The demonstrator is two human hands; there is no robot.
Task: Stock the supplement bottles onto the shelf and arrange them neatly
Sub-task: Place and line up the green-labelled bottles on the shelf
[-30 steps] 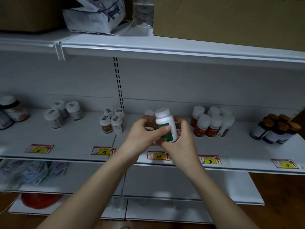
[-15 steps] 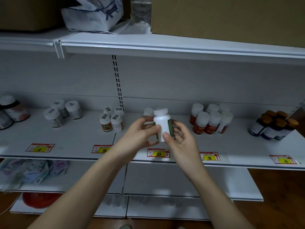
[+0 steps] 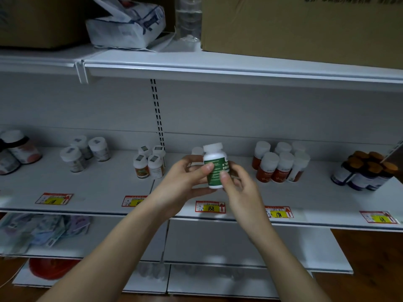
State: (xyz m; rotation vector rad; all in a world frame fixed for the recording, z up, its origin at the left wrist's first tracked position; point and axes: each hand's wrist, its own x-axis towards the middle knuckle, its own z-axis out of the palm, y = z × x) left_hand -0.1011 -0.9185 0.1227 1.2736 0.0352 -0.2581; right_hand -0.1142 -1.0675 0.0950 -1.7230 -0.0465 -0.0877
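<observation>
A white supplement bottle with a green label (image 3: 214, 168) is held upright in both hands, just above the front of the white middle shelf (image 3: 305, 199). My left hand (image 3: 185, 182) wraps its left side, thumb on the label. My right hand (image 3: 237, 184) pinches its lower right side with thumb and fingers. Behind the hands stands another white-capped bottle (image 3: 197, 151), mostly hidden.
On the same shelf stand groups of bottles: orange-labelled white caps (image 3: 279, 164), brown-capped dark ones (image 3: 366, 173), small white ones (image 3: 150, 162) and more at left (image 3: 85, 152). Price tags (image 3: 210, 207) line the front edge. Cardboard boxes (image 3: 305, 25) sit on the upper shelf.
The bottle has been turned in my hands from tilted to upright, its green label now facing me. My right fingers shifted lower on it.
</observation>
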